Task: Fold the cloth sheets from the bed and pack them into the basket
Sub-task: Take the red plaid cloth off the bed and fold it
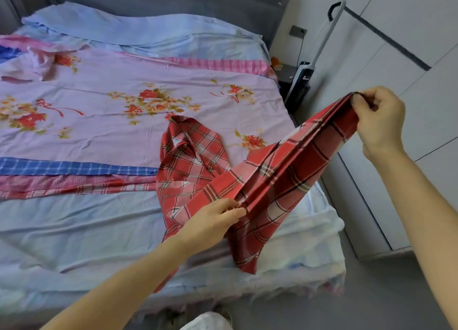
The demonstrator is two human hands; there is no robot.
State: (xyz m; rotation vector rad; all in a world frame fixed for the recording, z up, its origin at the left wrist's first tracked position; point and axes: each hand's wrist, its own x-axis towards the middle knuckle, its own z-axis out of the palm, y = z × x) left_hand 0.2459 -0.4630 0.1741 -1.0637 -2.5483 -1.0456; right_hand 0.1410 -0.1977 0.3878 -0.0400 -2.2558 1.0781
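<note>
Early yet: both the left hand (215, 218) and right hand (379, 116) pinch the half-folded plaid (280, 178), other sheets (119, 116) beyond them unfolded (basket unseen).

Two bare forearms come into the head view from the lower edge, one from the lower left and one from the right. Neither shows a sleeve, cuff or any cloth as far up as the frame reaches. The left hand (213, 220) wears no glove, ring or band, and its wrist carries no watch or bracelet. The right hand (379, 121) is likewise ungloved, with no ring on the visible fingers (360, 101) and nothing round the wrist. The fingernails look short and unpainted, though they are too small to judge finely.
</note>
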